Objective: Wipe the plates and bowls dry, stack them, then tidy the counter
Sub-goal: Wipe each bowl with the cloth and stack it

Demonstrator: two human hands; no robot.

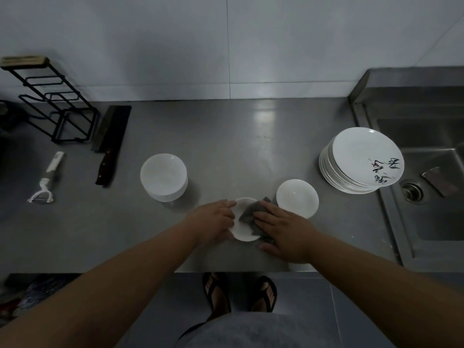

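Cloth point(251, 217) (crumpled grey) under right hand point(283, 234), left hand point(213, 222) holding round bowl point(244, 234)

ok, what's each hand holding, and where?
The left hand grips the small dish by its left rim; the right hand presses the grey cloth flat onto it.

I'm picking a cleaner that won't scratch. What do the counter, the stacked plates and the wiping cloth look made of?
Counter: likely brushed stainless steel, grey with a blurred light reflection.
Stacked plates: glossy white, probably glazed ceramic, perhaps melamine; highlights on the top one.
Cloth: soft matte grey fabric, creased into folds.
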